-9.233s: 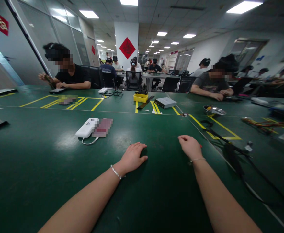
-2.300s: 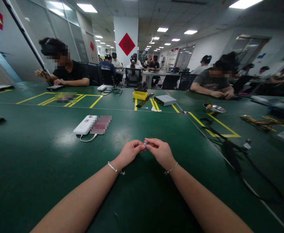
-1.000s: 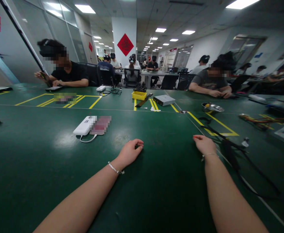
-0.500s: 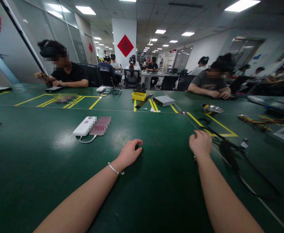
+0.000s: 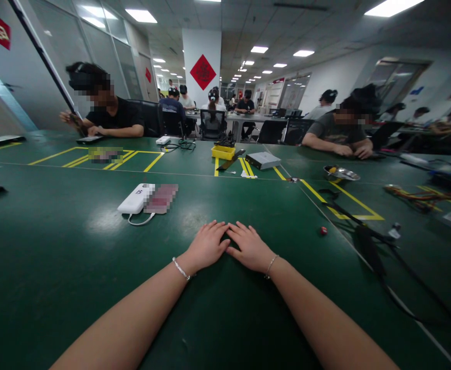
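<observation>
My left hand [image 5: 209,245] lies palm down on the green table [image 5: 225,318], fingers stretched out and holding nothing. Beside it my right hand [image 5: 250,247] rests flat too, its fingers spread. The fingertips of both hands meet or nearly meet in the middle. Ahead and to the left are a white power bank [image 5: 136,199] marked 15 and a blurred-out reddish flat thing [image 5: 161,198], with a short white cable [image 5: 142,222] looping in front of them. A small red object [image 5: 323,231], too small to name, sits to the right of my right hand.
Black cables with a thick block [image 5: 367,249] run along the right side. Farther back stand a yellow bin [image 5: 222,152], a grey box [image 5: 263,160] and a metal dish [image 5: 341,173]. Two people sit across the table, at left [image 5: 113,115] and right [image 5: 337,133].
My right hand has come left from beside the cables to meet my left hand, its fingers now spread flat. The small red object shows where that hand was. My left hand's fingers have straightened.
</observation>
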A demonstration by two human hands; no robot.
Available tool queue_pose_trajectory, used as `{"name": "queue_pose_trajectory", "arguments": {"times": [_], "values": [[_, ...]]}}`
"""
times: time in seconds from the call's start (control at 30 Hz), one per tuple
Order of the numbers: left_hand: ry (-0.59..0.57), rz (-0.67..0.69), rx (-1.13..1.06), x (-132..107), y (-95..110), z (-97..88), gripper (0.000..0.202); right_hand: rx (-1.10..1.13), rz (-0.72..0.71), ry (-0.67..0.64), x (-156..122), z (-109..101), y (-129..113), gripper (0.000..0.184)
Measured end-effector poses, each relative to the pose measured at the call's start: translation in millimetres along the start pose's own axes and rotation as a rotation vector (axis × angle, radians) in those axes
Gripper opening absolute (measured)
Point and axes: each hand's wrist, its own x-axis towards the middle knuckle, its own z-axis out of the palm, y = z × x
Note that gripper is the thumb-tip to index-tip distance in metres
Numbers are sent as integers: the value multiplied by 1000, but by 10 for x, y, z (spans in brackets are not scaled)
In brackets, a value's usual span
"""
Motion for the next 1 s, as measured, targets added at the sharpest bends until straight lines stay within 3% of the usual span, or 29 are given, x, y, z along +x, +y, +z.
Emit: {"name": "queue_pose_trajectory", "arguments": {"times": [0.07,0.13,0.3,0.37,0.43,0.5,0.7,1.0], "values": [[-1,7,9,-12,-3,-10,48,-19,9,59,-1,-124,141,44],[-4,10,14,-18,-6,-22,48,-75,165,191,-48,-303,342,36],[-19,6,-6,-14,-2,-44,44,-306,908,559,-435,-724,1020,40],[-21,0,-10,-11,-1,-44,43,-256,1146,556,-615,-773,1253,51],[-19,-5,-12,-8,-3,-41,41,-163,1284,487,-738,-756,1415,60],[-17,-5,-18,-6,-7,-38,41,-111,1319,421,-791,-714,1505,61],[-27,-8,-35,-4,-1,-54,40,-113,1293,324,-767,-701,1548,38],[-26,2,-16,-5,-9,-55,40,-132,1290,328,-780,-723,1561,36]]}}
